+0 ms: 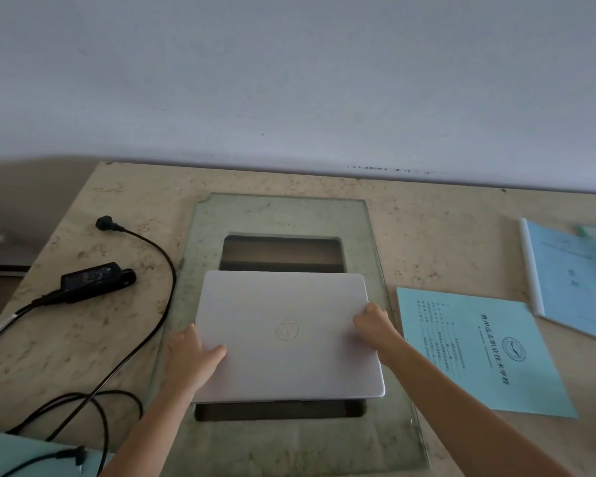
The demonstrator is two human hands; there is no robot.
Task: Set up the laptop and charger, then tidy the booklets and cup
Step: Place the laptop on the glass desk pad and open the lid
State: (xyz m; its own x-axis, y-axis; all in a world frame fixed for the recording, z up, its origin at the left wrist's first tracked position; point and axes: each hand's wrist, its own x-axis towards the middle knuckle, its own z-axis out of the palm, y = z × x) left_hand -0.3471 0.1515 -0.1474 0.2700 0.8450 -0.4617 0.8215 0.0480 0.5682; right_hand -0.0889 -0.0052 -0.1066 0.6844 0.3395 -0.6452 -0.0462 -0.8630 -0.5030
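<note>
A closed silver laptop (286,335) lies over a rectangular opening in the glass-covered middle of the desk. My left hand (190,359) grips its left edge, thumb on the lid. My right hand (372,323) holds its right edge. A black charger brick (95,280) rests to the left, its cable (152,325) looping down the desk and its plug (107,224) lying farther back. A light blue booklet (479,352) lies flat on the right. A second blue booklet (572,280) sits at the far right. Another booklet's corner (18,452) shows at the bottom left. No cup is in view.
The beige marbled desk (83,342) ends at a white wall behind. A glass sheet (283,211) covers the centre, with a dark recess (283,254) behind the laptop. A grey object (0,256) sits off the desk's left edge.
</note>
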